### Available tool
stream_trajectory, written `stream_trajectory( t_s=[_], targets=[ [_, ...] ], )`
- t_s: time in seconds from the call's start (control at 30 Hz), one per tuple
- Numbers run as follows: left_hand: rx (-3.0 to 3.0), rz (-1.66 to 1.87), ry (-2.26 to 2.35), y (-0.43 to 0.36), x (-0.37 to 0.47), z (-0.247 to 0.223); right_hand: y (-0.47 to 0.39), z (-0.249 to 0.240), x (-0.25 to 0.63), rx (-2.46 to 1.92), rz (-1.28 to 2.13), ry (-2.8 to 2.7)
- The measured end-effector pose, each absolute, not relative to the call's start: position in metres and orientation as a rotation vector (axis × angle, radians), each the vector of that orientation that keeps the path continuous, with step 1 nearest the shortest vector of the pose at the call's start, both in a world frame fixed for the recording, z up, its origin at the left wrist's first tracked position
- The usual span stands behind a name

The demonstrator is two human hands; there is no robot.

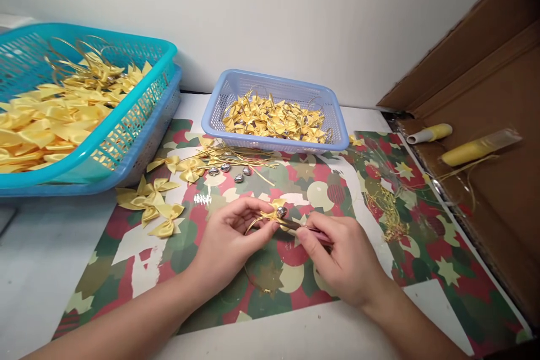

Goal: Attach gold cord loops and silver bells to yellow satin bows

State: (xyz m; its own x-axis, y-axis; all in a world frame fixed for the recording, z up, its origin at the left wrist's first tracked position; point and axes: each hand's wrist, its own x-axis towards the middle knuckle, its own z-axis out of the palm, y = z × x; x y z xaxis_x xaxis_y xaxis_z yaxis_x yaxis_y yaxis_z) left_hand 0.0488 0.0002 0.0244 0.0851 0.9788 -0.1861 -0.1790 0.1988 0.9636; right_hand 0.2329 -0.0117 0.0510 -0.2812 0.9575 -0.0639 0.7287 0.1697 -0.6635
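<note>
Between its thumb and fingertips, my left hand [230, 236] pinches a small yellow satin bow [277, 203] with gold cord. A silver jingle bell [281, 212] sits against that bow. My right hand [340, 256] is closed around a slim metal tool [293, 225] with a pinkish handle; its exact kind is unclear. The tool's tip meets the bow and cord just below the bell, beside my left thumb. Loose bells [238, 178] and a bundle of gold cords [236, 153] lie beyond my left hand. Several loose yellow bows [167, 219] rest to its left.
A turquoise basket [162, 70] heaped with bows stands at left, stacked on a blue one. At the back is a smaller blue basket [278, 77] of bows with bells. Cord scraps [390, 216] lie right, near a cardboard box [485, 84] holding yellow tubes [476, 149].
</note>
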Motion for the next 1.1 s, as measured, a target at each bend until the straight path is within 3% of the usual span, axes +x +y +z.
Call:
stream_trajectory(
  t_s=[0.27, 0.97, 1.1],
  targets=[
    [0.994, 1.118, 1.162, -0.002, 0.048, 0.024, -0.014, 0.048, 0.230, -1.616, 0.749, -2.099],
    [1.035, 1.070, 1.171, -0.001, 0.050, 0.024, -0.005, 0.039, 0.230, -1.464, 1.051, -1.778],
    [1.045, 1.053, 1.145, -0.002, 0.048, 0.022, 0.000, 0.035, 0.229, -1.464, 0.982, -1.753]
  ],
)
